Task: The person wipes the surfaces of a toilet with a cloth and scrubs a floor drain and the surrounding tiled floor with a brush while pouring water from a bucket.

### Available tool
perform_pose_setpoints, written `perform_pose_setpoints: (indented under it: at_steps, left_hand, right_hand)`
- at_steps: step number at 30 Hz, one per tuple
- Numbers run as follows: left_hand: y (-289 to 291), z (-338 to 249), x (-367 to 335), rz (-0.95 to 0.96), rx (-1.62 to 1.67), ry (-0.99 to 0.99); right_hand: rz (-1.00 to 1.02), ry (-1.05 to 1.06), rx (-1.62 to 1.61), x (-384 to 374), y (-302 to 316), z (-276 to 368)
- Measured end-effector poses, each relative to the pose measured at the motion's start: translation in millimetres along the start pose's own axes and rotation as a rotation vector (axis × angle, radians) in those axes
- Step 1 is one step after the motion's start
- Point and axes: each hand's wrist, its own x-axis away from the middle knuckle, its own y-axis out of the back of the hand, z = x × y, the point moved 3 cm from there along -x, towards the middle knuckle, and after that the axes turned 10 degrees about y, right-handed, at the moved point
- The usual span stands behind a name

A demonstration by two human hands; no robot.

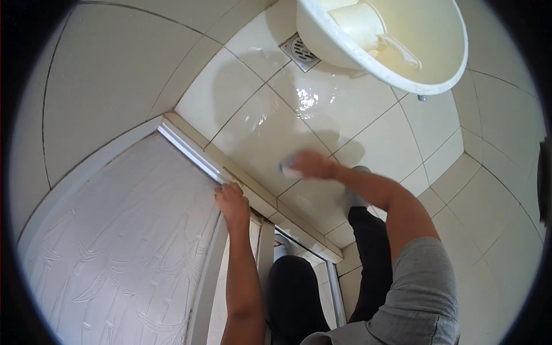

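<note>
Reaching up from the lower edge, my left hand [232, 202] is closed around the edge of a frosted sliding door [132, 224], just beside its metal track [192, 152]. My right hand [315, 165], smeared by motion, is low over the wet tiled floor [253, 132]. Its fingers are closed on a small blue-and-white thing [285, 165], too blurred to name, which appears to be at the floor surface.
A large white tub [428, 89] stands at the far right with a white dipper [359, 23] inside. Beside it a square metal drain [300, 52] is set in the floor. A raised sill [270, 204] runs along the doorway, and tiled walls [109, 69] enclose the floor.
</note>
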Motion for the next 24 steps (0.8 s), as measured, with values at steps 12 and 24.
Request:
perform_pose_setpoints:
  at_steps: [12, 24]
  left_hand:
    - [-6, 2, 2, -0.073, 0.037, 0.02]
    - [-5, -7, -4, -0.078, 0.063, -0.024]
  right_hand:
    - [-0.134, -0.359, 0.142, 50, 66, -44]
    - [-0.465, -0.373, 0.326, -15, 149, -125]
